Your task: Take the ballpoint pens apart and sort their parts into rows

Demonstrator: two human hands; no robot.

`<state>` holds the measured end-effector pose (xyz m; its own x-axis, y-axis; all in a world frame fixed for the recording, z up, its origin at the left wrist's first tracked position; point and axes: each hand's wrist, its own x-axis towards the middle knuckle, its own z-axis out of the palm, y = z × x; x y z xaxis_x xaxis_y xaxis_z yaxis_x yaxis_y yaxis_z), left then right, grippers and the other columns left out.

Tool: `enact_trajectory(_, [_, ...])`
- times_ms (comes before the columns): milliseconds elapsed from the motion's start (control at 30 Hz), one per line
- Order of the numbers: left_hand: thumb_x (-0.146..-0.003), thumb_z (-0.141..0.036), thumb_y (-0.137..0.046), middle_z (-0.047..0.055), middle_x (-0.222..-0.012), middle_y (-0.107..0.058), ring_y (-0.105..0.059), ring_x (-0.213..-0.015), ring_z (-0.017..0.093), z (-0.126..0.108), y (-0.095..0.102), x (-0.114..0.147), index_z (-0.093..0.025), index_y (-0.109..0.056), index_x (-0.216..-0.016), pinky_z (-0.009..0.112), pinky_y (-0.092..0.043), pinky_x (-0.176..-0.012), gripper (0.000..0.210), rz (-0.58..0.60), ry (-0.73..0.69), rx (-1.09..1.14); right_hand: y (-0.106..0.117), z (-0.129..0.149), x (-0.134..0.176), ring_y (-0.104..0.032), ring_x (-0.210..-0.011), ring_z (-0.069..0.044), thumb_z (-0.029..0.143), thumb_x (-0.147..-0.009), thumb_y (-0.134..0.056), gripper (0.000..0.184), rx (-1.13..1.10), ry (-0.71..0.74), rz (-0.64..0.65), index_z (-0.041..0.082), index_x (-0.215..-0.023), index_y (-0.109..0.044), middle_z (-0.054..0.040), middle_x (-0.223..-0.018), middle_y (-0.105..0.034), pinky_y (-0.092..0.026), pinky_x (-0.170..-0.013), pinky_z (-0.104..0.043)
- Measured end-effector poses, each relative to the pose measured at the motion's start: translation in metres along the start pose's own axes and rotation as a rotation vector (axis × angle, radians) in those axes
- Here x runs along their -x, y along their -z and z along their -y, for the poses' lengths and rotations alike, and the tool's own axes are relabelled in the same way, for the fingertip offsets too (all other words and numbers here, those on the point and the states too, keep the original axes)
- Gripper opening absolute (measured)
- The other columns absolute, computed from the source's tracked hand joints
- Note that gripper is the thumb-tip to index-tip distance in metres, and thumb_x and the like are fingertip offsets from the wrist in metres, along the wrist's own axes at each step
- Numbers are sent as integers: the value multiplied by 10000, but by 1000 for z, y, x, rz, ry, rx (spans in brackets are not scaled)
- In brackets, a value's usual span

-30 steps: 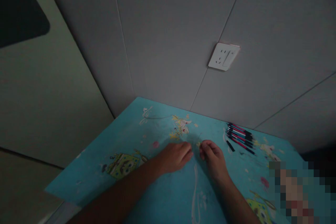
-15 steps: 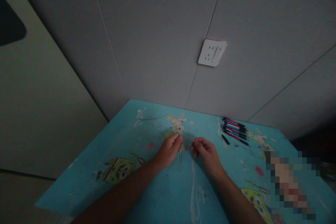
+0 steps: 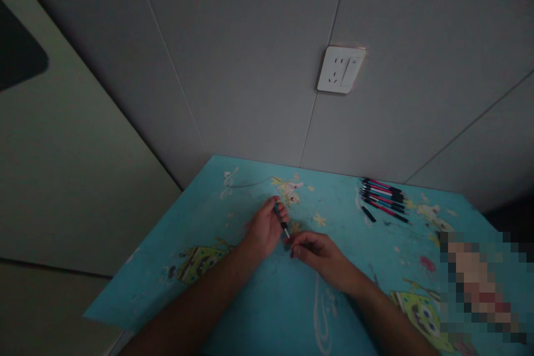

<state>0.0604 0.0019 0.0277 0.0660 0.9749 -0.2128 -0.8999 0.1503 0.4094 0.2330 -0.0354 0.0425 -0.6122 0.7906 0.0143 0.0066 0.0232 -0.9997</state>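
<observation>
Near me, the left hand (image 3: 267, 231) has its fingers curled round a slim pen (image 3: 280, 216), its pale tip slanting down towards the right hand (image 3: 293, 247); whether those bent fingertips pinch anything, I can't tell. I'd hold the barrel firm and work along its line, never sideways. Beyond the right hand lie more pens (image 3: 384, 199) and a small black piece (image 3: 369, 214).

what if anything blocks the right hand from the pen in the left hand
Nothing visible: the pen in the left hand points toward the right hand; whether they touch is unclear.
</observation>
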Motion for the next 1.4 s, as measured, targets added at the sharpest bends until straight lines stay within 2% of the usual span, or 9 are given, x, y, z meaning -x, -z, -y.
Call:
enact_trajectory(133, [-897,-205,-615,-1,-769,-535,-557,-665,97,7,-3,6,-157,-588,-974,212,-487,-621,94,4,-7,-79,-8,-6,-2,-595,-800,-147,378,-917,-620,207,-45,-4,-26,177,-933,-670,-18,-805,-657,-453,-781,-290])
enact_trajectory(333, [-865,-274,-687,51,-932,-651,-654,-877,163,6,-4,7,-175,-599,-1040,285,-531,-783,219,109,-39,-214,-5,-1,-3,-559,-721,-129,380,-879,-646,224,41,-65,-53,160,-876,-686,-6,-766,-634,-441,-696,-255])
enact_trajectory(500, [-812,-334,-748,67,-1049,-693,-689,-875,168,-29,10,-15,-198,-570,-1048,290,-534,-774,325,-10,-303,-330,22,12,6,-550,-704,-130,343,-892,-599,191,336,-116,21,174,-861,-683,1,-763,-629,-421,-648,-237])
enact_trajectory(633, [-829,-399,-723,80,-1091,-700,-700,-843,150,-56,19,-28,-215,-530,-1053,292,-534,-775,348,-58,-567,-543,44,7,7,-556,-677,-137,281,-884,-558,150,711,-108,-95,181,-860,-668,-8,-775,-641,-402,-629,-246])
enact_trajectory(767, [-844,-414,-700,75,-1050,-694,-696,-857,163,-74,16,-27,-214,-535,-1045,330,-544,-789,328,-17,-695,-649,51,-1,4,-555,-663,-147,259,-881,-521,151,933,-67,-178,182,-838,-643,-19,-766,-633,-400,-649,-259])
enact_trajectory(933, [-891,-357,-655,-12,-791,-642,-628,-681,107,-89,9,-24,-236,-533,-1062,230,-500,-645,242,51,-965,-581,50,5,6,-562,-678,-146,243,-874,-518,126,963,-42,-150,189,-834,-626,-15,-779,-633,-390,-635,-251])
enact_trajectory(1033, [-902,-385,-635,-16,-753,-634,-606,-628,104,-86,10,-25,-231,-534,-1060,220,-478,-591,242,46,-911,-591,56,11,9,-560,-667,-140,259,-895,-507,147,872,-44,-145,190,-850,-628,-4,-763,-630,-395,-624,-247])
enact_trajectory(1200, [-890,-425,-639,43,-914,-696,-670,-730,136,-76,8,-21,-229,-528,-1095,255,-513,-666,305,8,-799,-648,70,13,8,-560,-672,-148,333,-940,-462,237,778,-44,-305,182,-896,-639,-14,-764,-635,-409,-618,-256])
enact_trajectory(1400, [-873,-423,-656,81,-1004,-718,-700,-838,174,-57,7,-12,-209,-524,-1095,302,-536,-770,335,-28,-680,-881,44,3,6,-557,-740,-156,235,-891,-533,129,957,-23,-236,172,-882,-646,-50,-832,-632,-425,-709,-269])
